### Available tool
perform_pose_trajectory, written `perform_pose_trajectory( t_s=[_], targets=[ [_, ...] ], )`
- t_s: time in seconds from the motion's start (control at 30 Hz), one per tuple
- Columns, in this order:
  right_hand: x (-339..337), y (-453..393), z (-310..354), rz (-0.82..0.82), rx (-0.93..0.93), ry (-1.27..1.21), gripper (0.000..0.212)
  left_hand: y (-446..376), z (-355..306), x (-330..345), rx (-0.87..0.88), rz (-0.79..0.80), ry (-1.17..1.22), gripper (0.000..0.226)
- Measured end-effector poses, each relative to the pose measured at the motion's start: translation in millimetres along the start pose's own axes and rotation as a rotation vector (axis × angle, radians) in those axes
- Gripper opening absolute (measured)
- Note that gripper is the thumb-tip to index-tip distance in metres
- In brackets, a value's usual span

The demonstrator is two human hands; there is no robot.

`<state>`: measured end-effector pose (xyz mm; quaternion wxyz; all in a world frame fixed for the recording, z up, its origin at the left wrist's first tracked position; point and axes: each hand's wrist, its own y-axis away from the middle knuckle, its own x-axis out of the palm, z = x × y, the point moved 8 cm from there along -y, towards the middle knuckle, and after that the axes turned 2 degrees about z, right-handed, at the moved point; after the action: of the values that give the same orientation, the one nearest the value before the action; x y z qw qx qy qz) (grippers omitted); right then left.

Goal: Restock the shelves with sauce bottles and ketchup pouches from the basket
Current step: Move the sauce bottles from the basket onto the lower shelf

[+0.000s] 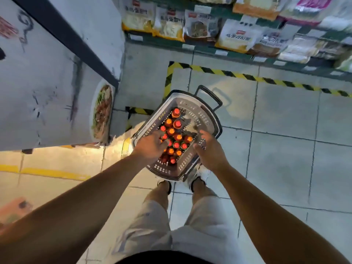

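A grey plastic basket (207, 119) with a black handle stands on the floor in front of my feet. Several sauce bottles (178, 137) with red and orange caps stand upright in it, packed in its left half. My left hand (150, 146) reaches down onto the bottles at the basket's left side, fingertips among the caps. Whether it grips a bottle is hidden by the back of the hand. My right hand (209, 149) hovers over the basket's right rim, fingers loosely bent and holding nothing. No ketchup pouches show.
Green shelves (224, 51) stocked with packaged noodles run along the top. A white pillar with a food poster (101, 113) stands at the left. Yellow-and-black tape (247, 77) marks the tiled floor around the basket.
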<state>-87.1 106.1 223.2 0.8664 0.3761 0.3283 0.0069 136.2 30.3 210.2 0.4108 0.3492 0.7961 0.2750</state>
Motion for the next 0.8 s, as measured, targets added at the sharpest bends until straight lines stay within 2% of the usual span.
perform_pose_trajectory(
  t_s=[0.13, 0.23, 0.4, 0.6, 0.67, 0.8],
  targets=[
    [8.5, -69.2, -1.8, 0.117, 0.004, 0.016, 0.057, -49.5, 9.2, 21.6, -0.074, -0.017, 0.063, 0.054],
    [23.0, -138.3, -12.9, 0.178, -0.052, 0.143, 0.052, -91.3, 21.0, 48.6, -0.144, -0.030, 0.178, 0.051],
    [59.1, -244.7, -39.1, 0.293, -0.141, 0.327, 0.057, -166.7, 44.4, 109.1, -0.251, -0.100, 0.368, 0.049],
    [113.5, -349.8, -75.2, 0.333, -0.278, 0.376, 0.062, -268.2, 76.3, 183.2, -0.301, -0.131, 0.412, 0.063],
    [129.5, -374.8, -79.4, 0.310, -0.324, 0.366, 0.061, -300.0, 84.5, 197.3, -0.316, -0.176, 0.445, 0.060],
    [165.2, -413.5, -93.8, 0.298, -0.299, 0.314, 0.056, -355.2, 98.7, 216.6, -0.324, -0.211, 0.407, 0.048]
  ],
)
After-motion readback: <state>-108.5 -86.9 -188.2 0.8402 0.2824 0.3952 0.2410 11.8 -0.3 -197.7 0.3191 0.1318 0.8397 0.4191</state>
